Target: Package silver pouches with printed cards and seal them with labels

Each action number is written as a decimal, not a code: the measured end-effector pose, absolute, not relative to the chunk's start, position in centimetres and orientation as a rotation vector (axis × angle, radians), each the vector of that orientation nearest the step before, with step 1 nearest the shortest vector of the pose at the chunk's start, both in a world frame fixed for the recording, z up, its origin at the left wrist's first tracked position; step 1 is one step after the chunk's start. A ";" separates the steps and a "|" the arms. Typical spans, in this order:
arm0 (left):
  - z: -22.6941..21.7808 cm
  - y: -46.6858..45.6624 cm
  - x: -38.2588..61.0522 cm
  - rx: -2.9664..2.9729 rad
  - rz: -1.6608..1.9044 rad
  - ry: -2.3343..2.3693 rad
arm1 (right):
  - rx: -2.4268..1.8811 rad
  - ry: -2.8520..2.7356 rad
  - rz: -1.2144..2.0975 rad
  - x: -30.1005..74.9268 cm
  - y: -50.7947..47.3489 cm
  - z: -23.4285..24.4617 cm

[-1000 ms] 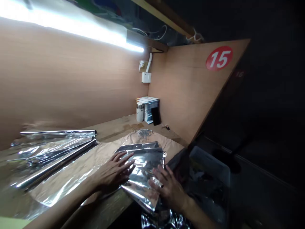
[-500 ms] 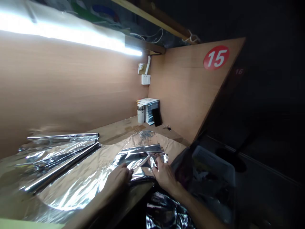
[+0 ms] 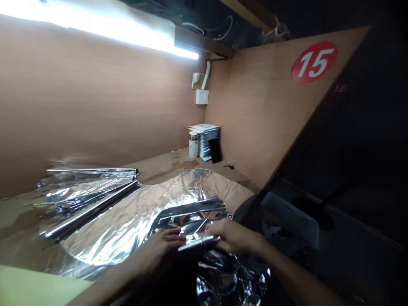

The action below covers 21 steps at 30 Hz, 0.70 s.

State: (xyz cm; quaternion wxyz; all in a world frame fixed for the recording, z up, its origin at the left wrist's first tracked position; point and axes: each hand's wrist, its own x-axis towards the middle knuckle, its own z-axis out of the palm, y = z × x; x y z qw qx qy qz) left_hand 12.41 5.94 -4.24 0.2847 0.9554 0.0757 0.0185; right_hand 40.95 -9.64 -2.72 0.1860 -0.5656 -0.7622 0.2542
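A large sheet of shiny silver foil (image 3: 127, 221) lies spread over the wooden bench. At its near right end the foil is folded into a crumpled bundle (image 3: 194, 216). My left hand (image 3: 162, 244) pinches the near edge of that bundle, fingers closed. My right hand (image 3: 232, 238) grips the same edge from the right, a narrow folded strip running between the two hands. More crumpled foil (image 3: 229, 280) hangs below the bench edge, under my hands.
Rolled and creased foil sheets (image 3: 89, 191) lie at the left of the bench. In the far corner stand a small white jar (image 3: 193, 145), a stack of booklets (image 3: 205, 138) and a dark phone (image 3: 216, 151). A side panel carries a red "15" sticker (image 3: 314, 62).
Both hands have drawn back from lying flat on the folded foil to its near edge and closed on it. The bundle is more crumpled and folded now.
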 end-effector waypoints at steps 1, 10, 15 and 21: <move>-3.8 6.8 13.0 2.461 0.028 0.324 | -1.600 -1.993 0.897 42.0 -8.3 -2.4; -2.1 13.3 19.9 2.483 0.000 0.797 | -2.001 -1.485 0.949 45.5 0.1 -5.2; -2.1 13.9 24.0 2.408 -0.113 0.698 | -2.133 -1.436 0.754 44.5 -0.6 -4.1; 0.5 11.9 22.0 2.135 0.061 0.594 | -1.985 -1.008 0.062 41.3 -4.3 -3.0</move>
